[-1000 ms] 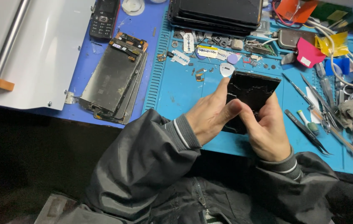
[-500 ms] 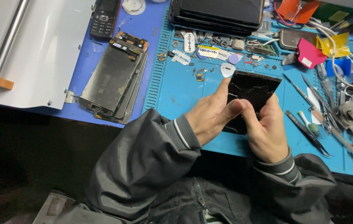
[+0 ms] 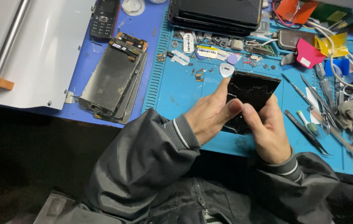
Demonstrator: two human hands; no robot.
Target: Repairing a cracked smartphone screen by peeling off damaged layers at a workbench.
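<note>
Blue mat [image 3: 176,89] — both hands [image 3: 212,118] [image 3: 268,130] grip cracked black screen [image 3: 251,89].

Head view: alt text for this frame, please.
Both hands, left hand and right hand, hold a cracked black phone screen over a blue work mat, the left also pinching a white pick. Stripped screens lie left, tweezers right.

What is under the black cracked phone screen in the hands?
Under the cracked screen lies the blue work mat. Both hands, left and right, cover its lower part, so anything beneath there is hidden.
</note>
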